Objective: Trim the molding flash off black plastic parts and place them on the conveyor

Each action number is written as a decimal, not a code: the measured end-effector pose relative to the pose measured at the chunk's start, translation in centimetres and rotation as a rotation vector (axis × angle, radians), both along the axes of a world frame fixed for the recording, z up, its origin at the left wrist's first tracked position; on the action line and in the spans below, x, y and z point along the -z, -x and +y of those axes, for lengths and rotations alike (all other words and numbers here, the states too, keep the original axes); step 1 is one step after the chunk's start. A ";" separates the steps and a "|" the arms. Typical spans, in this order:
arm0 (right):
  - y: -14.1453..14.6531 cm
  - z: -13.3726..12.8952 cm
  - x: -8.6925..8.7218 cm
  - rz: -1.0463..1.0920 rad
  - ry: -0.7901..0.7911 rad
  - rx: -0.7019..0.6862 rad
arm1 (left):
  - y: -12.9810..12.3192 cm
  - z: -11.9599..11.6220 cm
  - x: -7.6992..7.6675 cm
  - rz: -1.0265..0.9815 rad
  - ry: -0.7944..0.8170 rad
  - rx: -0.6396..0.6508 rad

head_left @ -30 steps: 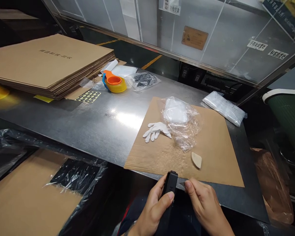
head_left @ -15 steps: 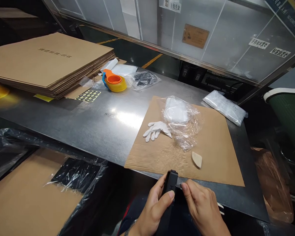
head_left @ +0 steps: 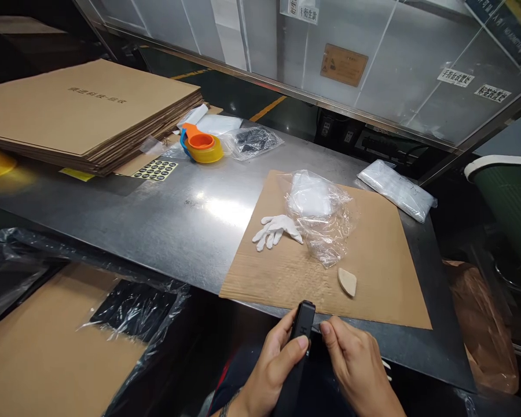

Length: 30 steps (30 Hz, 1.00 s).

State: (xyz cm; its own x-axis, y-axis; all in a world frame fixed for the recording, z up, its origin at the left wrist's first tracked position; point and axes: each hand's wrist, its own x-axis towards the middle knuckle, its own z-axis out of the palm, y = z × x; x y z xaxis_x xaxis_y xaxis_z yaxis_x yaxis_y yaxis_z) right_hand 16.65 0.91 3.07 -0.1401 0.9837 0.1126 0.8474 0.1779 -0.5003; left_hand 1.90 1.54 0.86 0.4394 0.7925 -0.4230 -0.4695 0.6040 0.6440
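Left hand (head_left: 274,362) gripping black part (head_left: 304,320); right hand (head_left: 355,356), at its three o'clock, pinching thin piece (head_left: 316,326), mostly hidden. Edge work seemingly going on; amount left not showing.

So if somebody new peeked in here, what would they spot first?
Probably the bright orange-and-yellow tape dispenser on the metal table, near the cardboard stack. Next, the white glove lying on the cardboard sheet, by the clear bag. Then, at the near edge, the left hand holds a black object, while the right hand, close beside it, seems to pinch a thin bit, too small to name.
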 end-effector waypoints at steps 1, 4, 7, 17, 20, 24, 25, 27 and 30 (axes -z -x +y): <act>0.0 0.0 0.0 -0.011 -0.012 0.001 | 0.0 0.0 0.0 0.000 0.004 0.008; 0.1 0.0 -0.1 -0.060 -0.049 0.003 | 0.0 0.0 0.0 0.009 0.016 0.026; 0.2 0.0 -0.2 -0.086 -0.062 -0.007 | 0.0 0.0 0.2 0.007 0.024 0.022; -0.6 -0.1 0.1 0.321 0.236 0.059 | -0.5 0.2 1.8 -0.207 0.126 0.101; -0.9 0.0 -0.3 0.456 0.290 0.054 | -0.6 0.3 1.7 -0.270 0.180 0.105; -1.0 0.0 -0.6 0.472 0.266 0.012 | -0.6 0.2 1.3 -0.303 0.232 0.091; -1.1 -0.1 -0.6 0.460 0.247 0.006 | -0.6 0.2 1.3 -0.311 0.244 0.091; -1.1 -0.2 -0.6 0.432 0.222 -0.017 | -0.6 0.2 1.4 -0.326 0.267 0.095; -1.1 -0.4 -0.4 0.343 0.169 -0.061 | -0.6 0.3 1.5 -0.338 0.284 0.098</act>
